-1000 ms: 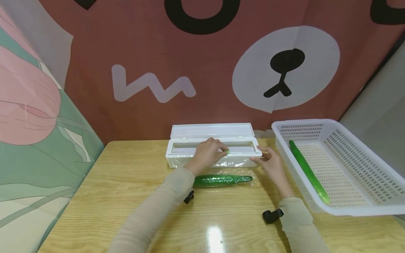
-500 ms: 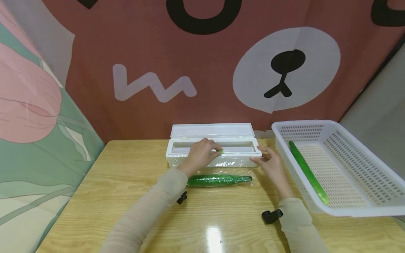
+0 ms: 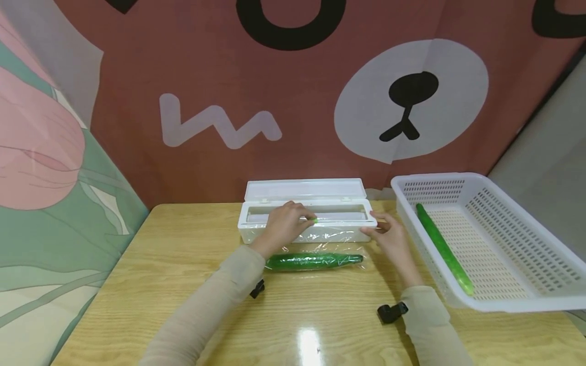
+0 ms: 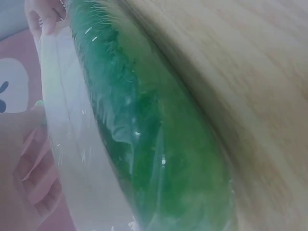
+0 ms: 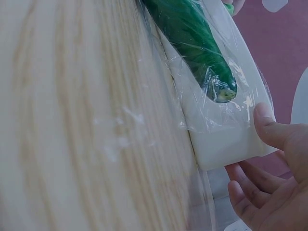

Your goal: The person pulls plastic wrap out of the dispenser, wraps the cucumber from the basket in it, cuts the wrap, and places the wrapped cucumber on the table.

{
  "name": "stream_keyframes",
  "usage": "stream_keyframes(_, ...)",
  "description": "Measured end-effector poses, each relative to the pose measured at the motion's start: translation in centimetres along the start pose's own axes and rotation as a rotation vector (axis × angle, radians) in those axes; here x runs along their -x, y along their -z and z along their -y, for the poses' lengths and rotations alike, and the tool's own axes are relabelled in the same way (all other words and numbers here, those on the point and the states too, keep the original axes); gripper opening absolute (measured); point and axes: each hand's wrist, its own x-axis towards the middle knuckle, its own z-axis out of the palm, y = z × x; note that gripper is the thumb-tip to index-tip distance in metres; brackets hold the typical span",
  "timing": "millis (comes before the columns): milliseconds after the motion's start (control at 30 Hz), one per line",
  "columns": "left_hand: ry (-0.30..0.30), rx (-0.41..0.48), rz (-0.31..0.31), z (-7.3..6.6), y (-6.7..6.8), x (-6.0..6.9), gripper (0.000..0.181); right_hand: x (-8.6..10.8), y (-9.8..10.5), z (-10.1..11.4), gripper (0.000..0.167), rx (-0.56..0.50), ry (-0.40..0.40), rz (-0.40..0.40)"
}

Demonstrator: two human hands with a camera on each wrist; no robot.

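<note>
Slider point(image 3: 315, 220) pinched in my left hand point(image 3: 284, 223), shifted toward nine o'clock along the front edge of the box point(image 3: 311, 204) | film point(image 3: 327, 247) seemingly part-cut | right hand point(image 3: 389, 235) grips box's three-o'clock end | wrapped cucumber point(image 3: 313, 261) just beside box, six o'clock

A: Where do I see free passage?
B: Bare tabletop point(image 3: 348, 310) between the sleeves point(image 3: 192, 310), in front of the wrapped cucumber point(image 3: 316, 261).
A: What blocks me?
B: Left hand point(image 3: 285, 223) over the box point(image 3: 339, 235), raised lid point(image 3: 304, 189) behind; right hand point(image 3: 389, 233) at its right end, basket point(image 3: 526, 305) just beyond.
</note>
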Motion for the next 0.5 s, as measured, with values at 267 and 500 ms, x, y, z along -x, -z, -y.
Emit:
stream_keyframes(267, -0.005, -0.015, 0.002, 0.25, 0.03, 0.22, 0.016, 0.24, -0.02, 0.24, 0.049, -0.002, -0.003, 0.008)
stream_keyframes(500, -0.027, -0.023, -0.005, 0.35, 0.19, 0.16, 0.017, 0.06, 0.07, 0.06, 0.049, -0.005, 0.004, -0.003)
